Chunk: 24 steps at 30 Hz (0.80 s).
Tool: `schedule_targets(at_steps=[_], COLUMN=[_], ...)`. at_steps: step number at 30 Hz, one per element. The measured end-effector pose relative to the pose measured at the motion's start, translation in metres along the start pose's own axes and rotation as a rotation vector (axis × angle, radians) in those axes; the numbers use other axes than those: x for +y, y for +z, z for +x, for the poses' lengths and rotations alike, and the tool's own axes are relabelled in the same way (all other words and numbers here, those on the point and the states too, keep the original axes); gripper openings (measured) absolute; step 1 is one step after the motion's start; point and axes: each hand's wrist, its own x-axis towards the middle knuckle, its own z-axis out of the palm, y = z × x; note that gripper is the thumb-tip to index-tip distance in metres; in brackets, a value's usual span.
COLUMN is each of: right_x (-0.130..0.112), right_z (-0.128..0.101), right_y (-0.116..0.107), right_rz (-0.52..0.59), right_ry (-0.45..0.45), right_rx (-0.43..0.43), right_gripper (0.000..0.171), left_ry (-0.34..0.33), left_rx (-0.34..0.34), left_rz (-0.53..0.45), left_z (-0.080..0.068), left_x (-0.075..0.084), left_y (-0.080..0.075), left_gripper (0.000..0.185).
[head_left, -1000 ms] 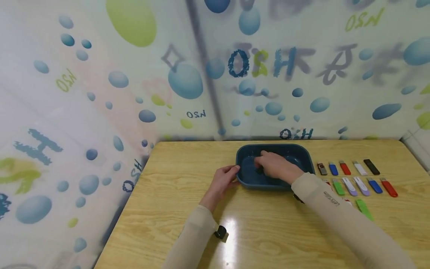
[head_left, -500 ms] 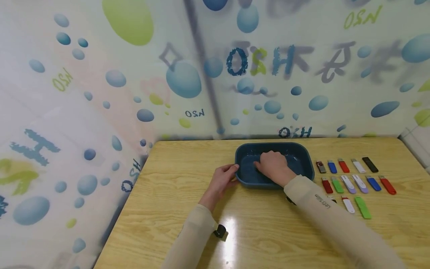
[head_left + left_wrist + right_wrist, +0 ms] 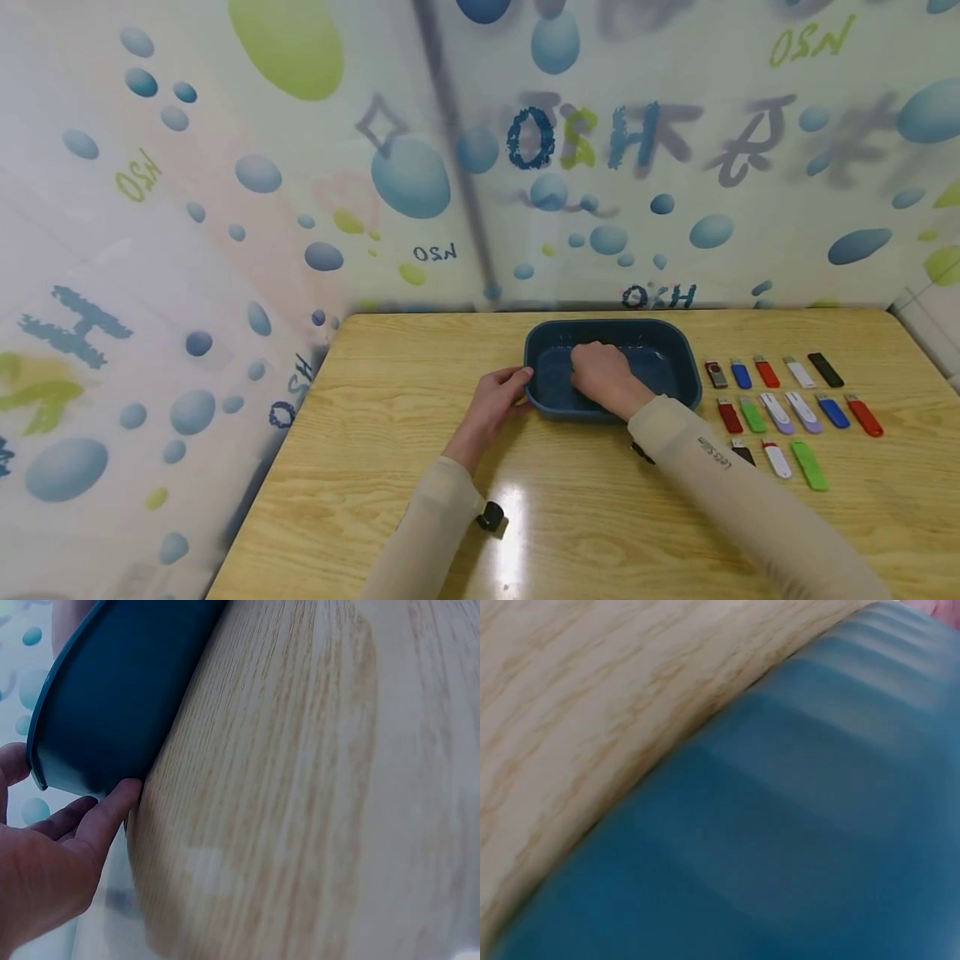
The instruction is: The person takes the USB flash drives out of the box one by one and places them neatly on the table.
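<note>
A dark blue tray [image 3: 678, 350] sits at the middle back of the wooden table [image 3: 420, 467]. My left hand [image 3: 513, 387] holds its left end, thumb over the rim and fingers against the outer wall. The left wrist view shows those fingers [image 3: 101, 817] on the tray wall [image 3: 112, 697]. My right hand [image 3: 588, 367] lies palm down inside the tray; its fingertips are hidden under the hand, so whether it holds anything does not show. The right wrist view shows only the tray's ribbed blue wall [image 3: 817, 825] and the table [image 3: 592, 712].
Several USB sticks lie in three rows right of the tray: a black one [image 3: 825, 369] at the back right, a red one [image 3: 864, 415] in the middle row, a green one [image 3: 810, 464] in front. Patterned sheeting walls the table's back and left.
My right hand has slid a little left and settled lower inside the tray, and the forearm has uncovered the front row of sticks. The left hand has kept its hold.
</note>
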Motion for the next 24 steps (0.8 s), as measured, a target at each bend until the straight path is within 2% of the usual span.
schedule_targets(at_steps=[3, 6, 11, 13, 15, 19, 24], right_x=[0.001, 0.004, 0.01, 0.013, 0.014, 0.017, 0.021], right_z=[0.0, -0.001, -0.008, -0.013, -0.018, -0.03, -0.047], right_y=[-0.002, -0.006, -0.015, -0.02, -0.025, -0.035, -0.047], right_rz=[0.015, 0.045, 0.122, 0.149, 0.165, 0.16, 0.167], right_ry=[0.014, 0.028, 0.024, 0.017, 0.016, 0.026, 0.038], right_rx=[-0.011, -0.003, 0.043, 0.055, 0.068, 0.111, 0.16], right_gripper=[0.014, 0.017, 0.044, 0.05, 0.045, 0.015, 0.019], left_ry=[0.0, -0.002, -0.003, 0.001, 0.004, 0.007, 0.004], left_rx=[0.001, 0.003, 0.007, 0.006, 0.005, 0.008, 0.008], left_rz=[0.006, 0.012, 0.017, 0.018, 0.017, 0.009, 0.003], left_z=[0.0, 0.0, 0.0, 0.0, 0.0, 0.001, 0.001], left_x=[0.0, 0.0, 0.001, 0.001, 0.0, -0.002, -0.001], left_y=[0.0, 0.0, 0.001, 0.001, 0.001, 0.0, 0.001], left_gripper=[0.052, 0.054, 0.054, 0.054, 0.054, 0.055, 0.055])
